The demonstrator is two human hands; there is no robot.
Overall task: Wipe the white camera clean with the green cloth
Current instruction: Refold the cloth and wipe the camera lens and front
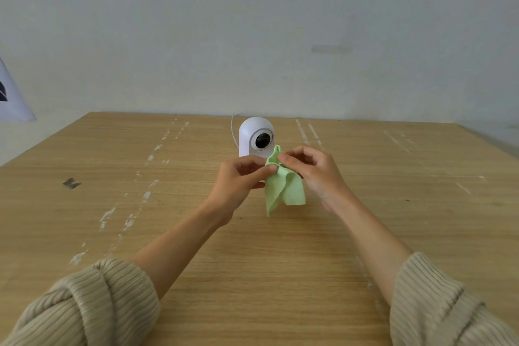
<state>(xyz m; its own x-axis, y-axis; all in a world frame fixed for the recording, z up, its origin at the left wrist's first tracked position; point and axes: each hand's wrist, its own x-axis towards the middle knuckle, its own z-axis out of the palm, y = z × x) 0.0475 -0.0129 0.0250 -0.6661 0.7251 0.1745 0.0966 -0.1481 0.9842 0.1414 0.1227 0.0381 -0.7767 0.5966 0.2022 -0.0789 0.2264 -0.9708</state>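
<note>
From the head view, the left hand (238, 180) and right hand (311, 171) both pinch the top of the green cloth (283, 188), which hangs limp just in front of the white camera (256, 136) standing upright on the wooden table (168, 233). The cloth looks light and soft, best bunched into a pad; the camera's smooth, likely slippery shell seems safest steadied by its body, clear of the dark lens. No brand or legible writing shows.

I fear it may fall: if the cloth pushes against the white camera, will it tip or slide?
The white camera stands tall on a narrow base, so a high push may tip it. The table looks smooth, so it may slide.
</note>
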